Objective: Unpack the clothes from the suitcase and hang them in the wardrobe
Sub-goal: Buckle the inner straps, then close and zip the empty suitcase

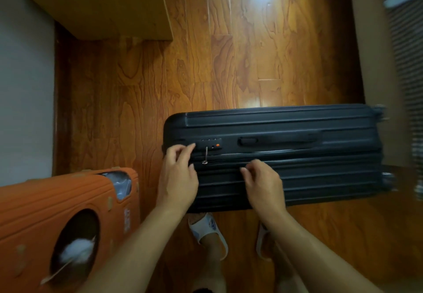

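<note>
While the dark suitcase (274, 155) stands shut on its side on the floor (160, 75), both hands (left hand (177, 176) by the lock (211, 144), right hand (263, 182) apparently pinching the zipper, though I cannot tell) could tip it by tugging sideways.

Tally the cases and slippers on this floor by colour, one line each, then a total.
Black: 1, the suitcase lying shut, both hands at its zip.
Orange: 1, the case with a round opening.
White: 2, the slippers on the person's feet.
Total: 4
</note>
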